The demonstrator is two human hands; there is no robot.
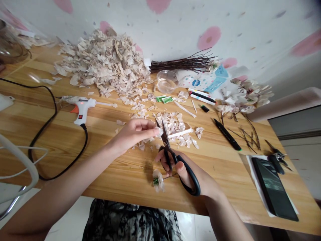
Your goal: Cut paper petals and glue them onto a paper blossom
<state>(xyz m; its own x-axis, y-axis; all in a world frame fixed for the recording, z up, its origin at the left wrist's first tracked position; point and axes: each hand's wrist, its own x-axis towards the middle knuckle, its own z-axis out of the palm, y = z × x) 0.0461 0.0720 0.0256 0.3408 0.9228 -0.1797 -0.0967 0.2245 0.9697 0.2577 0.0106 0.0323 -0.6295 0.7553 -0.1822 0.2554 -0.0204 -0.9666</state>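
My left hand (136, 134) is closed in a pinch on a small whitish petal piece (159, 131). Black-handled scissors (188, 179) are in my right hand (184, 169), thumb and fingers through the loops. Their blades stand parted, tips upward, right beside the pinched piece. Below the right fingers a pale flower with a green centre (156, 181) sticks out on a thin twig; it appears tucked in the same hand, though the grip is partly hidden. Under and behind both hands lie loose petal scraps (173, 122) and a white strip (181, 133).
A large heap of dried petals (107, 63) stands at the back left. A glue gun (84, 107) with a black cord (54, 110) lies left. Behind are a clear cup (166, 82), twigs (183, 63) and markers (202, 96). A phone (274, 189) and pliers (277, 164) lie right.
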